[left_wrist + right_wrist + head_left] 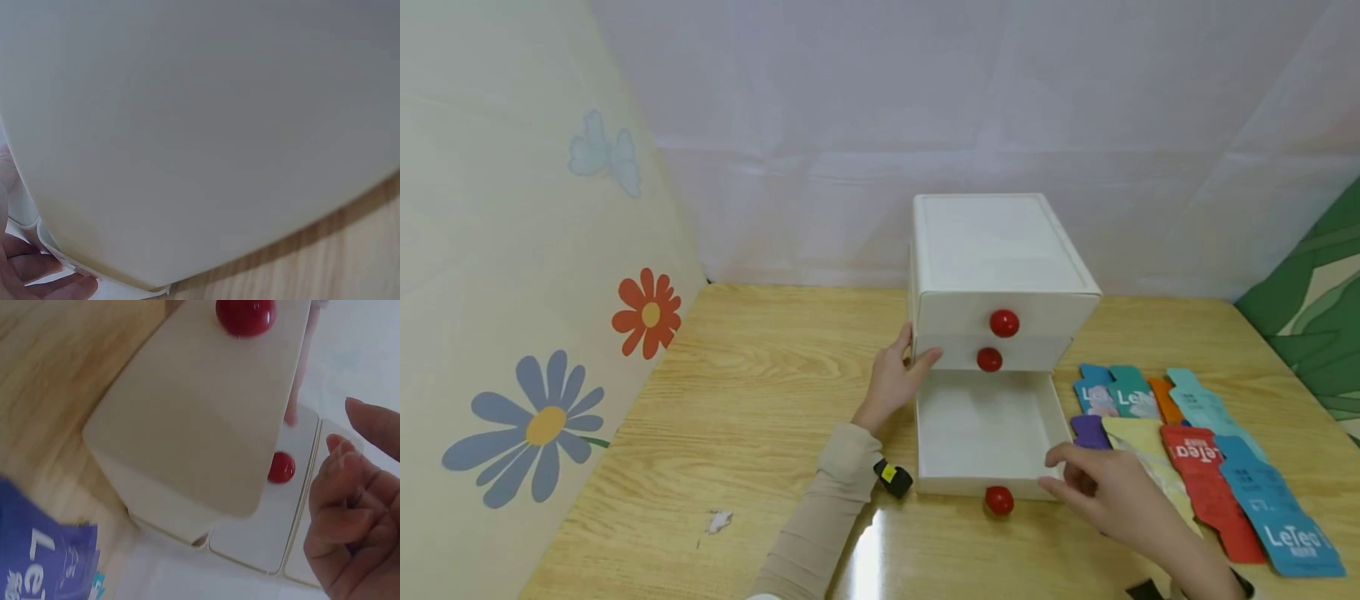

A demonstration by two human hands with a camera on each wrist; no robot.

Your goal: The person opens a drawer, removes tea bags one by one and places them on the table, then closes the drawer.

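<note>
Right hand [1108, 492] rested relaxed on the pulled-out, empty bottom drawer [985, 429]; left hand [898, 375], fingers straight, braced the cabinet [1000, 250]; sachets [1202, 467] lay unloaded on the bench [760, 400].

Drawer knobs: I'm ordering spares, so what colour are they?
Glossy red round knobs on the white plastic drawer unit; clearest in the head view.

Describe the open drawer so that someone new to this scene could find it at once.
A white drawer unit stands mid-table, the left hand on its side. The open drawer is its bottom one, pulled out toward the person, with the right hand at its front corner. The two drawers above it are shut; only this one shows its empty white inside.
</note>
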